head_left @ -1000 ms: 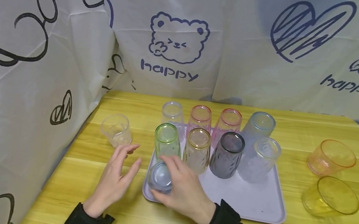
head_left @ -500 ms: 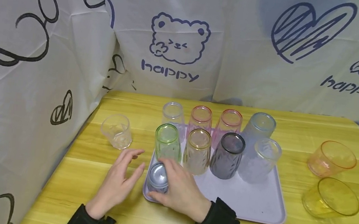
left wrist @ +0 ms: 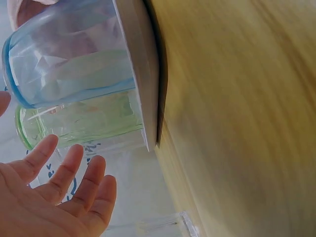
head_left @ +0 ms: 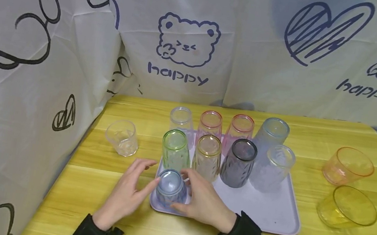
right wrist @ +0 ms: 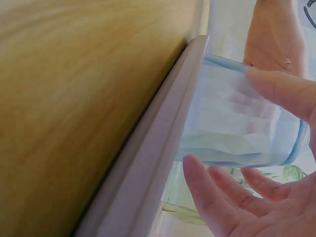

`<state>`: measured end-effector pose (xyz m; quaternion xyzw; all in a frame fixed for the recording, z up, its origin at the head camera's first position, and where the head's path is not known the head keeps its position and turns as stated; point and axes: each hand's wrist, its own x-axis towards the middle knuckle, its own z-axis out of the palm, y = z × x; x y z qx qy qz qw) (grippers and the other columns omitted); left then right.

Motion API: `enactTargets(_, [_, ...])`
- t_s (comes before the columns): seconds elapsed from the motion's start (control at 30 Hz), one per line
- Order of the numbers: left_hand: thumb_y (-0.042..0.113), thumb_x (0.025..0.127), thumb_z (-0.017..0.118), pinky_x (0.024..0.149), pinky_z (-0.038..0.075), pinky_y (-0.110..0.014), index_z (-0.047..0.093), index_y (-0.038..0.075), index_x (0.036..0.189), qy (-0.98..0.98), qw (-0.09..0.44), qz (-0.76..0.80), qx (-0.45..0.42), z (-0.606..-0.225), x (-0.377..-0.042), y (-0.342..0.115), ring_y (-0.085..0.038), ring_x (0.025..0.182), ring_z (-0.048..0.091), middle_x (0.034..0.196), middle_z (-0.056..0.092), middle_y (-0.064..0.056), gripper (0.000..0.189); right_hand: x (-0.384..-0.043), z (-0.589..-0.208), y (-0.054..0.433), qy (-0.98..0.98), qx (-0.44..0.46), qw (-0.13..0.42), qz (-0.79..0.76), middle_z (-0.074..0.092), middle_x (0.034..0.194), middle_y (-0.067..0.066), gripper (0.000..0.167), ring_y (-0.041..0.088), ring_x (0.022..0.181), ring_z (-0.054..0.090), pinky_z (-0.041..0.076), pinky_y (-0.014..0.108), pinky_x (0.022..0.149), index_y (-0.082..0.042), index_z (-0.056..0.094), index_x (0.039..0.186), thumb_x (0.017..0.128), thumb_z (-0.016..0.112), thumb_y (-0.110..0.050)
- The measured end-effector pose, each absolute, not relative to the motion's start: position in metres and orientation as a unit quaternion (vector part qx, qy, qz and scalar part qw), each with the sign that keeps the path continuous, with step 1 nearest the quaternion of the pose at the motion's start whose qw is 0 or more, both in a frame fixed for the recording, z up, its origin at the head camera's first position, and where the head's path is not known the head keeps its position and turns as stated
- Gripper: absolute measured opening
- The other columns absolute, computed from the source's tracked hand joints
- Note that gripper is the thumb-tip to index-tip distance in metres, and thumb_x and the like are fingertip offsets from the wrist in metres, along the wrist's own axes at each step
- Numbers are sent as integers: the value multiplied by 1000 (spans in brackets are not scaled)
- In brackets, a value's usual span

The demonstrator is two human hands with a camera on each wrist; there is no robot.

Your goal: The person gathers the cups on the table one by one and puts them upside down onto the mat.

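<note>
A pale blue glass (head_left: 170,189) stands upside down on the front left corner of the lilac tray (head_left: 251,210). My right hand (head_left: 207,200) is at its right side, thumb and fingers spread around it. In the right wrist view the fingers (right wrist: 202,182) lie apart from the glass wall, and the thumb overlaps it. To the glass's left, my left hand (head_left: 127,193) hovers with relaxed fingers, its thumb tip close by the glass's base. The left wrist view has those fingers (left wrist: 94,177) spread beside the tray edge. Directly behind the blue glass is an inverted green glass (head_left: 176,150).
More inverted glasses share the tray, including a yellowish one (head_left: 207,160), a dark grey one (head_left: 238,164) and a frosted one (head_left: 271,171). A clear tumbler (head_left: 123,138) sits left of the tray. An orange tumbler (head_left: 346,167) and a yellow tumbler (head_left: 346,208) stand right.
My right hand has loosened from the blue glass and drawn back to the right, leaving it standing on the tray. The left hand has moved slightly right, nearer the glass.
</note>
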<state>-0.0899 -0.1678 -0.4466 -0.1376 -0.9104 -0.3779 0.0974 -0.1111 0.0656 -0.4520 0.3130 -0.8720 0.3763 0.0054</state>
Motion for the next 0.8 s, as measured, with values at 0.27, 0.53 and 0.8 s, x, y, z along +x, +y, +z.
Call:
enactTargets(0.27, [31, 96, 68, 99, 51, -56, 55, 9, 139, -915, 82, -377, -118, -446, -92, -170, -34, 121, 59, 134, 60, -14, 50, -115, -453, 62, -867, 307, -19, 391, 65, 120, 12, 74, 21, 98, 70, 57, 22, 78, -1, 52, 130, 71, 91, -21])
enactTargets(0.53, [33, 96, 68, 99, 51, -57, 55, 9, 139, -916, 73, -377, -114, -446, -94, -172, -35, 121, 58, 134, 60, -16, 52, -117, -453, 61, -863, 311, -32, 397, 65, 120, 12, 72, 22, 97, 70, 58, 22, 79, -2, 52, 129, 72, 91, -21])
enactTargets(0.8, [33, 95, 68, 100, 50, -56, 55, 12, 139, -917, 69, -376, -114, -446, -95, -172, -32, 121, 58, 134, 60, -16, 50, -117, -454, 62, -864, 309, -34, 397, 65, 120, 11, 72, 23, 102, 70, 58, 23, 80, -2, 53, 129, 72, 91, -22])
